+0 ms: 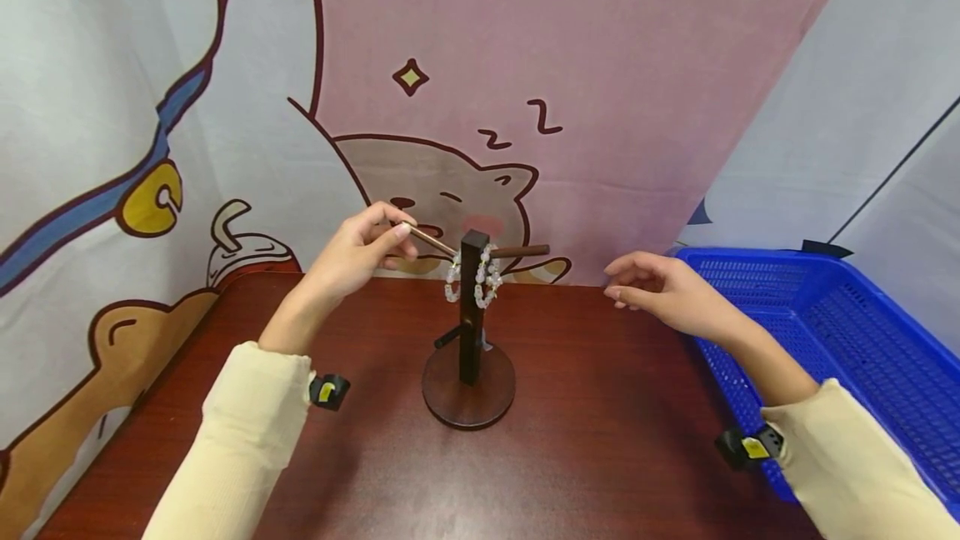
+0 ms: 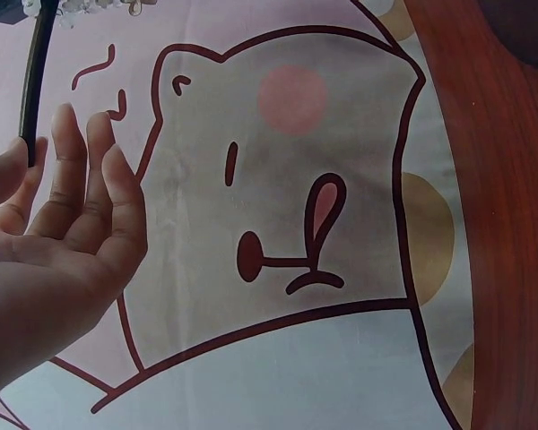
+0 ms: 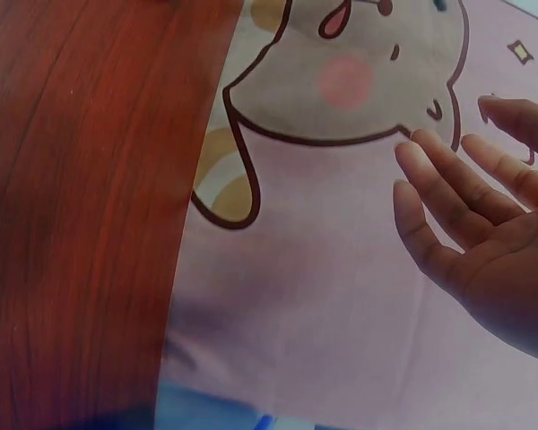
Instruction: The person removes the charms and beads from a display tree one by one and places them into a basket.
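A dark wooden bracelet stand with a round base stands upright mid-table. My left hand pinches the outer end of its upper left peg between thumb and index finger. In the left wrist view, the other fingers are spread off the peg. Clear beaded bracelets hang close to the post, one loop on the left and more beads on the right. Over the table's right side, my right hand hovers with loosely bent fingers, holding nothing, apart from the upper right peg.
A blue plastic basket stands at the right, beside and below my right forearm. Lower on the post, a short dark peg sticks out to the left. A printed cartoon cloth hangs behind the reddish-brown table.
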Motion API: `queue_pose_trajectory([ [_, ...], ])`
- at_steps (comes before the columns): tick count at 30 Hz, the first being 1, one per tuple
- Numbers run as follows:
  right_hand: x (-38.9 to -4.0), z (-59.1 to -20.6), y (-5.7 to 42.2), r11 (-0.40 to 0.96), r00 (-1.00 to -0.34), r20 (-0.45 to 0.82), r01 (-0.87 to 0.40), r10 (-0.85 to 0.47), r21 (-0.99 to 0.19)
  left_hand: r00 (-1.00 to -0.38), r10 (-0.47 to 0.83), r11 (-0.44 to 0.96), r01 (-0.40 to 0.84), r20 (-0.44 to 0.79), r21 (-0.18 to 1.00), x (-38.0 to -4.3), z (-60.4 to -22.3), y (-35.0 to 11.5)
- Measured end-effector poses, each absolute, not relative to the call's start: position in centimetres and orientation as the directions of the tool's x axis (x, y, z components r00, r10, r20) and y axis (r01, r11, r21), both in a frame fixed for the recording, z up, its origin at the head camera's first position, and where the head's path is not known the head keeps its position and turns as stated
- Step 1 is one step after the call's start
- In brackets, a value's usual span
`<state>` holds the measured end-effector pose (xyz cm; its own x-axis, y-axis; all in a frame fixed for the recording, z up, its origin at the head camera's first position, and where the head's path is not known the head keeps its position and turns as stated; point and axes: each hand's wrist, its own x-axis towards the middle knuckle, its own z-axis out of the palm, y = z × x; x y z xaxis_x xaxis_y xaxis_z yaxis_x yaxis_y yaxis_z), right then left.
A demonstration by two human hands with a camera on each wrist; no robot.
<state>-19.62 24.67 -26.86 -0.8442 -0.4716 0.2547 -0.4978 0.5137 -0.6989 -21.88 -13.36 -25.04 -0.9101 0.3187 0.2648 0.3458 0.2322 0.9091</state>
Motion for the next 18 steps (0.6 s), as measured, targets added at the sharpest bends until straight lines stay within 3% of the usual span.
queue_pose_trajectory([
  [18, -18.7, -26.2, 19.5, 0.472, -0.779, 0.241, -0.561, -0.579, -0.68, -0.913, 0.317, 0.232, 0.336, 0.256, 0.913, -21.8, -25.0, -13.3],
])
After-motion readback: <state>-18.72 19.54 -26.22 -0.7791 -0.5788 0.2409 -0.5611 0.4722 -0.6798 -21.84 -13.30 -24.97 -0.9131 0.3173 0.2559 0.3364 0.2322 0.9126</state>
